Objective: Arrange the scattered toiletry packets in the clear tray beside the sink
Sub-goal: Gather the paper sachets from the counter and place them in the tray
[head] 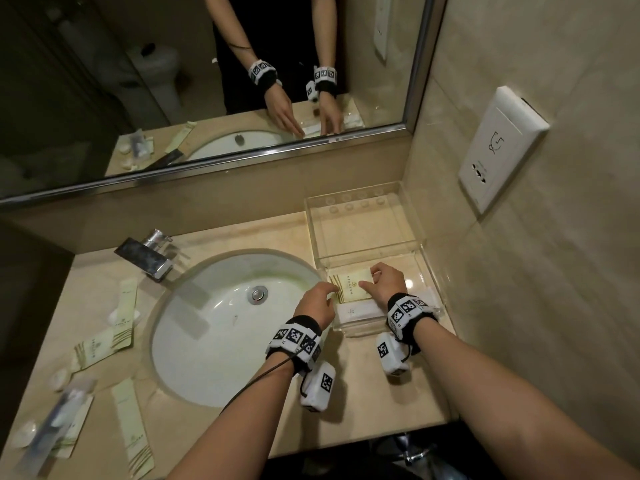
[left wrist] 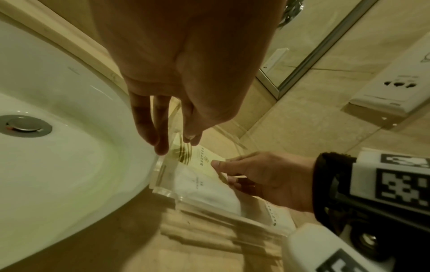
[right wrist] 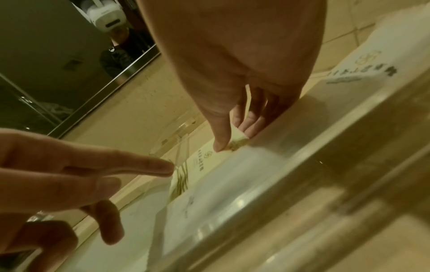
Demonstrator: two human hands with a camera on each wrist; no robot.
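Observation:
A clear tray (head: 414, 268) stands right of the sink. In its near compartment a pale green packet (head: 348, 287) lies flat, with a white packet (head: 356, 311) just in front of it. My right hand (head: 367, 277) pinches the green packet's right end, thumb on top and fingers at the far edge. In the left wrist view that hand (left wrist: 223, 173) grips the green packet (left wrist: 202, 158) beside the white packet (left wrist: 204, 191). My left hand (head: 333, 289) reaches over the tray's left wall with straight fingers (right wrist: 160, 168) at the packet's striped end (right wrist: 184, 176).
Several green packets (head: 100, 344) and a toothbrush pack (head: 55, 424) lie scattered on the counter left of the white sink (head: 214, 306). A chrome faucet (head: 149, 254) stands behind the basin. The tray's far part (head: 360, 223) is bare. A wall socket (head: 498, 147) is on the right.

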